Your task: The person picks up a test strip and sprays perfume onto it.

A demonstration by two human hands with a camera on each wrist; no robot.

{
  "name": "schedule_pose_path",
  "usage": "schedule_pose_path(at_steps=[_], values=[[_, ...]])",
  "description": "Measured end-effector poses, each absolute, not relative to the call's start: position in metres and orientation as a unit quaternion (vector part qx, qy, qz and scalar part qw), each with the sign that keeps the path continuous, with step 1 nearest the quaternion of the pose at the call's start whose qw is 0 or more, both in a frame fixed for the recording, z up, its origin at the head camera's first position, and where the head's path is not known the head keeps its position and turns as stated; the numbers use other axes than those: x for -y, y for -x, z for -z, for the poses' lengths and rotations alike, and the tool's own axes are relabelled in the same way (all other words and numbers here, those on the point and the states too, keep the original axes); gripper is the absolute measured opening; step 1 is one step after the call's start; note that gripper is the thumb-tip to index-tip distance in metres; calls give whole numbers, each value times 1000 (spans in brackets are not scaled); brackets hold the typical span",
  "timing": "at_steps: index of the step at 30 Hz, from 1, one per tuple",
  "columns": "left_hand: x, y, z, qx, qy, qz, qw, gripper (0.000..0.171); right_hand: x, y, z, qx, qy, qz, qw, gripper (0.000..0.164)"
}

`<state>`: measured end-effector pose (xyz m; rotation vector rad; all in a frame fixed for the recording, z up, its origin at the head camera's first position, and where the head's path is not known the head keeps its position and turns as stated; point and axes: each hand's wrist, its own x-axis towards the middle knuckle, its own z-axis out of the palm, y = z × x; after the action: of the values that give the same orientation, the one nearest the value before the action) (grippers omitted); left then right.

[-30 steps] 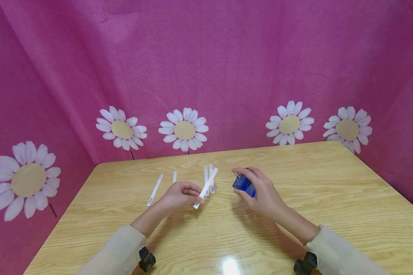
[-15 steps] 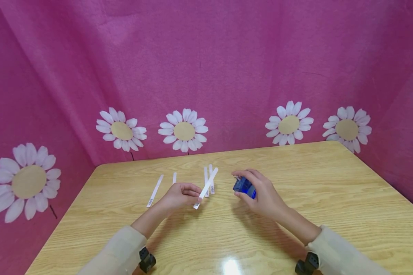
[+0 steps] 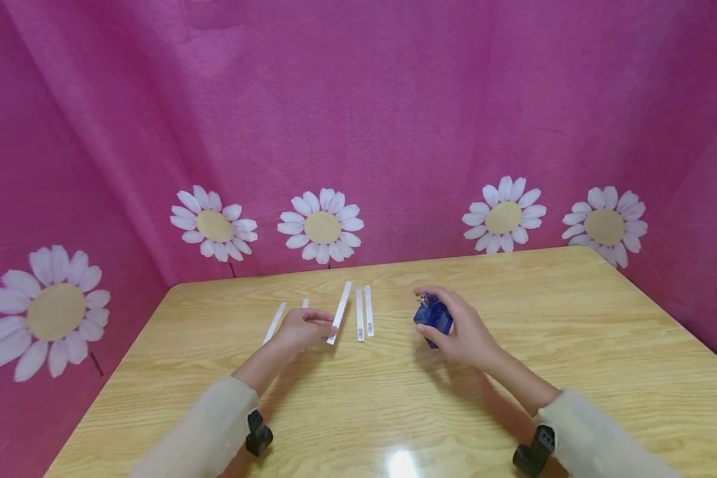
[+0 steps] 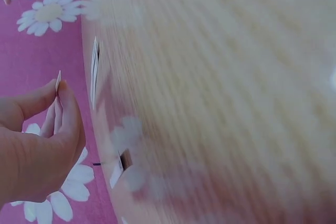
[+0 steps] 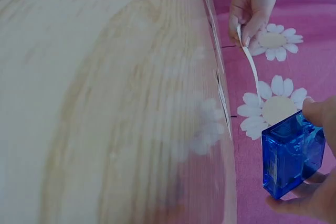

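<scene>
My left hand (image 3: 299, 330) pinches a narrow white paper test strip (image 3: 342, 309) near its printed lower end, thumb against fingers. The strip's free end points up and away, and it bows slightly in the right wrist view (image 5: 253, 69). To the right, my right hand (image 3: 465, 332) grips a clear blue glass perfume bottle (image 3: 435, 317), with a small metallic spray nozzle (image 3: 423, 300) near the forefinger. The bottle (image 5: 287, 156) is tilted and held above the table. A wide gap separates the strip from the bottle.
Two strips, one (image 3: 360, 317) beside another (image 3: 369, 312), lie right of my left hand. Another strip (image 3: 274, 322) and one partly hidden strip (image 3: 305, 303) lie behind that hand. The wooden table (image 3: 573, 332) meets a pink daisy-print cloth (image 3: 394, 133) at its far edge.
My left hand has drawn the strip leftward and turned it more upright, so it no longer overlaps the two strips. My right hand has shifted slightly right, turning the bottle.
</scene>
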<state>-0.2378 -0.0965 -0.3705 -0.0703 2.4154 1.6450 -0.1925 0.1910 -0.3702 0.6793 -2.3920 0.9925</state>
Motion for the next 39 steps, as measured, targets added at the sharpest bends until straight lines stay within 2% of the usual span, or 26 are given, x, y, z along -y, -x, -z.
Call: schedule_pose_path(at_steps=[11,18,23,32,39], values=[[98,250,381,-826,61,-555,83,26,-192,209,370,859,-233,-409,202,55],[98,250,382,-840,78,-532,66,24,-188,217,376,848,-200,-471,135,56],[100,249,382,-857,68,-508,55,22,-180,222,379,842,-200,-488,109,57],[94,243,380,-888,21,-459,29,20,-166,228,379,855,-185,-477,90,54],[90,238,379,-903,3,-430,10,18,-162,229,381,861,-180,-466,98,56]])
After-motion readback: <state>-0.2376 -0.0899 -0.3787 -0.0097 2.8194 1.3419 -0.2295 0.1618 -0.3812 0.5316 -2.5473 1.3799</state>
